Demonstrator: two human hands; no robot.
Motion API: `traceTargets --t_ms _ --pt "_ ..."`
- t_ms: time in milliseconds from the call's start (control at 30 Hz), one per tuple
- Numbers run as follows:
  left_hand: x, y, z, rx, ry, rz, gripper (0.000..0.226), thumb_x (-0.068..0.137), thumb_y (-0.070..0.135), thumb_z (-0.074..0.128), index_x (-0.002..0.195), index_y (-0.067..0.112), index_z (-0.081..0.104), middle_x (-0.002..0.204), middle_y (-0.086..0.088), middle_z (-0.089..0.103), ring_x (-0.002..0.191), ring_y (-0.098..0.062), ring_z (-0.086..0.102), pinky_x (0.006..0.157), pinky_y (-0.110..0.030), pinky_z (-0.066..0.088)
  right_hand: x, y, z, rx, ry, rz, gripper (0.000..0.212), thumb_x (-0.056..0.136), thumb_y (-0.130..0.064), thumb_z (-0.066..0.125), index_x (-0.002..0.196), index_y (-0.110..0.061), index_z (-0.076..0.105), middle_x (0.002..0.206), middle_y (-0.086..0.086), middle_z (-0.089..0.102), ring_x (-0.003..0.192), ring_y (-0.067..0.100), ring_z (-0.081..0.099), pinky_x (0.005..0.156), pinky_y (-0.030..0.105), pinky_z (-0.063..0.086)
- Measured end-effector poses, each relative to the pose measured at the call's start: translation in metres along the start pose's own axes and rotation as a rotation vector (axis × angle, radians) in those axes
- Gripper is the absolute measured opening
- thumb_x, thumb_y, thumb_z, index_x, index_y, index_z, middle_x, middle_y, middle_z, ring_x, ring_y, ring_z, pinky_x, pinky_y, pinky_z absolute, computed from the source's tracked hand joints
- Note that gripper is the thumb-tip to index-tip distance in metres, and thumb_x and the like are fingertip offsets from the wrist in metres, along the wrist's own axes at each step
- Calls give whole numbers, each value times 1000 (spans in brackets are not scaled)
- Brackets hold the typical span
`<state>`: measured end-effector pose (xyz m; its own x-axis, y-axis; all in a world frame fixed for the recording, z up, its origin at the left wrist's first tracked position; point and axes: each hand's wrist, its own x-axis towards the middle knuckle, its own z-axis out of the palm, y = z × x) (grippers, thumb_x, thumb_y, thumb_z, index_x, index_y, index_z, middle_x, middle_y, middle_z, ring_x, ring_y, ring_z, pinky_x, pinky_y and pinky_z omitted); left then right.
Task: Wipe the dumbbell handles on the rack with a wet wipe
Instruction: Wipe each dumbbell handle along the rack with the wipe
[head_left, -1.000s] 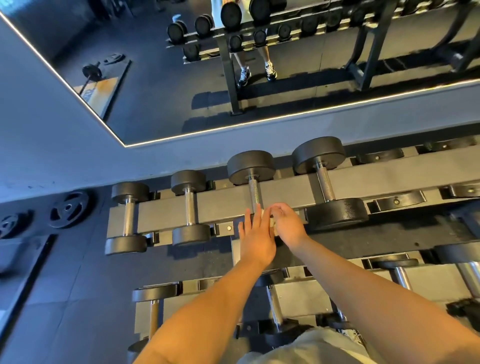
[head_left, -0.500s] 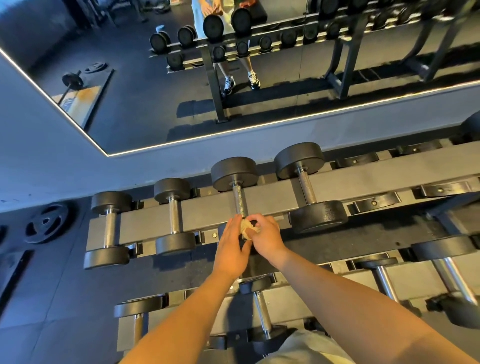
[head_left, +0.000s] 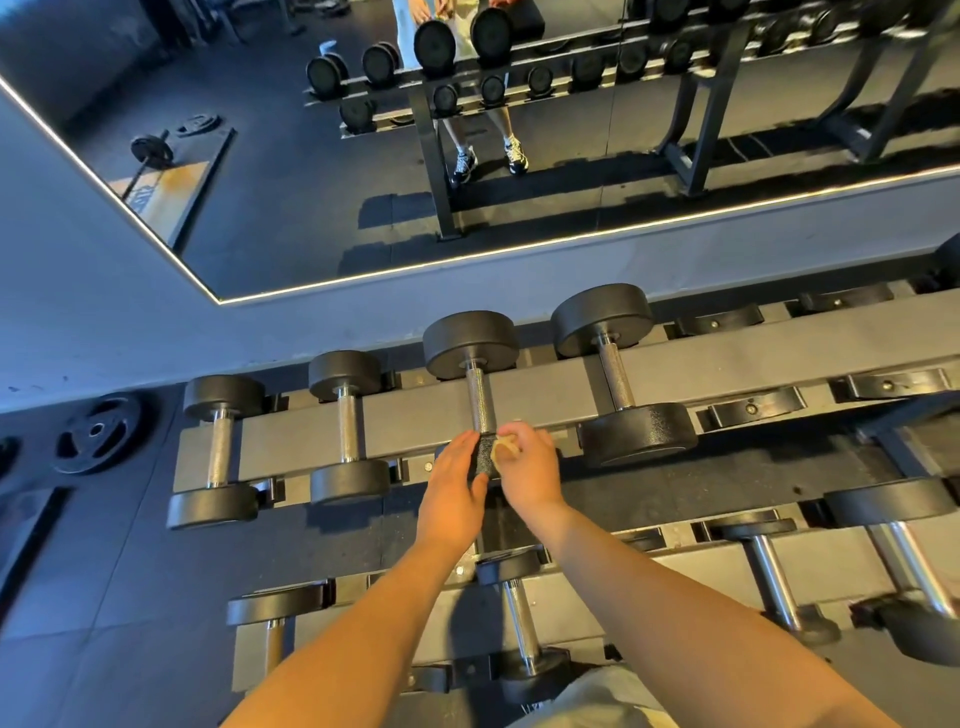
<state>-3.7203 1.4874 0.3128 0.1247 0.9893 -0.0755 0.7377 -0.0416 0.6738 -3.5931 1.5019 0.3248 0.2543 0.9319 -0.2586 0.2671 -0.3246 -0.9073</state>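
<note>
Right hand (head_left: 530, 470) pinches the wet wipe (head_left: 505, 448), left hand (head_left: 451, 493) lies flat, beside the dumbbell (head_left: 480, 402) running front-to-back.

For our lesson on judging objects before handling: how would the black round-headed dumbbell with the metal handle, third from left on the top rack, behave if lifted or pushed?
Probably heavy for its size: the black round-headed dumbbell has thick, solid-looking heads. Off the grey rack it would likely roll, the heads being round. Its knurled metal handle should resist slipping.
</note>
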Motion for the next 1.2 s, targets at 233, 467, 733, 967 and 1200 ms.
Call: traceTargets --t_ms 233,467,733,967,1200 --pt "-1 2 4 -10 41 -27 60 100 15 59 155 27 36 157 6 39 144 -9 33 118 -25 24 16 22 -16 -82 87 115 31 101 -2 49 127 -10 64 131 9 47 116 25 55 93 16 41" --pt "7 0 -5 -121 -12 -4 43 103 21 52 143 35 45 139 11 54 130 -13 48 113 -41 43 -1 2 1 -40 -31 -135 30 100 -4 55 124 -13 69 119 0 57 107 10 59 89 4 40" --pt "18 1 -10 -139 -9 8 43 110 25 39 152 34 39 162 7 31 147 -13 25 125 -38 20 -4 -9 5 25 -54 -259 24 105 -12 46 120 -21 64 112 -6 63 101 1 60 91 17 50" --pt "12 -4 25 169 35 196 74 92 6 69 155 24 35 164 3 30 156 -22 12 127 -45 14 5 -6 3 -24 -112 -113 30 107 -21 40 133 -23 56 124 -4 64 114 9 59 99 21 46" --pt "9 -26 26 -363 220 -313 44 111 33 28 154 27 34 154 2 42 138 -13 41 113 -30 33 9 0 5 -269 -81 -197 28 104 -19 49 130 -21 60 125 -3 62 122 10 51 100 18 38"
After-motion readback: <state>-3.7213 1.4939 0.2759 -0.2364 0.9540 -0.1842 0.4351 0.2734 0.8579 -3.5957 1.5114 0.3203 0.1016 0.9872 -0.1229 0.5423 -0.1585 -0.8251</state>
